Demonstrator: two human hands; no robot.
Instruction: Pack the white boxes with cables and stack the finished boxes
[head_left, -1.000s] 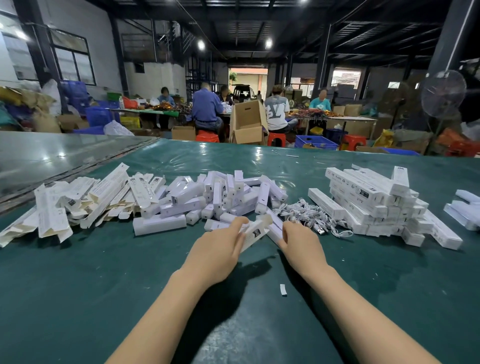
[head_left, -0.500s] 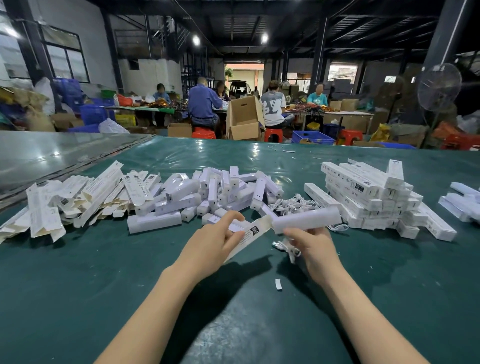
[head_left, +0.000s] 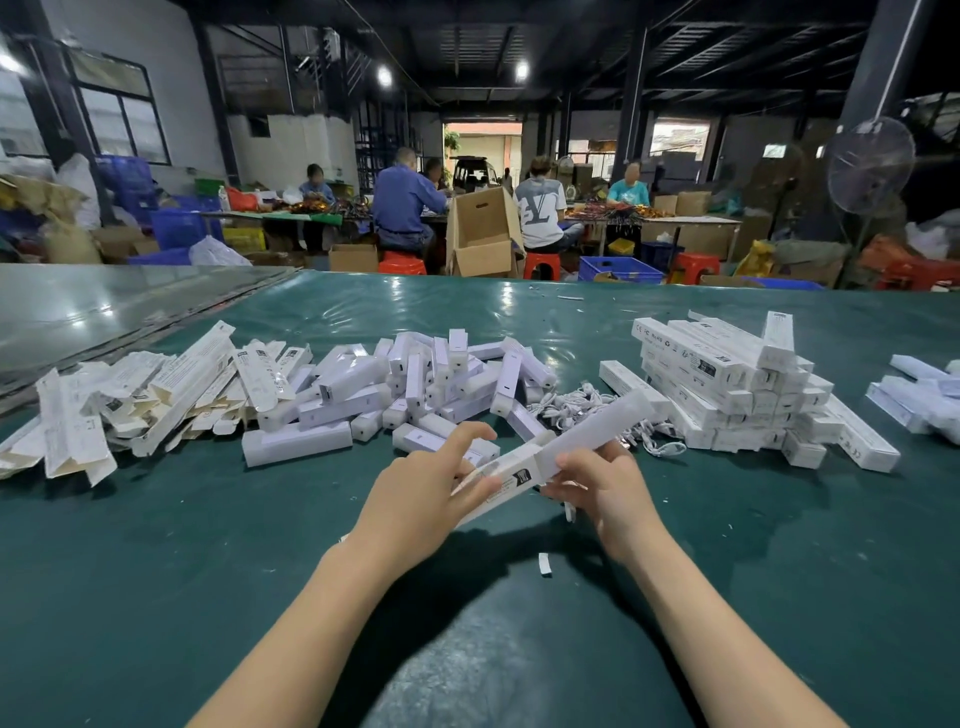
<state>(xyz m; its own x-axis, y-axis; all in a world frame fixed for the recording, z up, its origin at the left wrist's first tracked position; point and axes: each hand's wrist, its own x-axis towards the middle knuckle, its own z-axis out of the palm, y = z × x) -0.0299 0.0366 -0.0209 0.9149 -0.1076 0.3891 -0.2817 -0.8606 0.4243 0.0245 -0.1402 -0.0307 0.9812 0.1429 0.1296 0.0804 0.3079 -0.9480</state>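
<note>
**White box held above bench, long axis on a diagonal**

White box (head_left: 506, 480) is held off the bench (head_left: 156, 571), in front of the person and at mid-frame. Its long axis runs from near-left to far-right, with the far end raised. A plain white inner tray (head_left: 597, 426) lies on the same line. Its near end meets the open mouth of the box and its far end points toward the stack of finished boxes (head_left: 727, 395).

Left hand (head_left: 415, 499): fingers curled round the near half of the box, thumb on top, forefinger raised clear of it.

Right hand (head_left: 608, 493): fingers pinch the tray's near end at the mouth of the box. A small white piece hangs beneath this hand; what it is cannot be told.

Cables (head_left: 576, 408) lie in a loose heap on the bench behind the hands, just beside the stack. Loose trays (head_left: 415, 384) are piled at centre and flat cartons (head_left: 130, 405) to the left. A white scrap (head_left: 544, 564) lies on the bench between the forearms.
</note>
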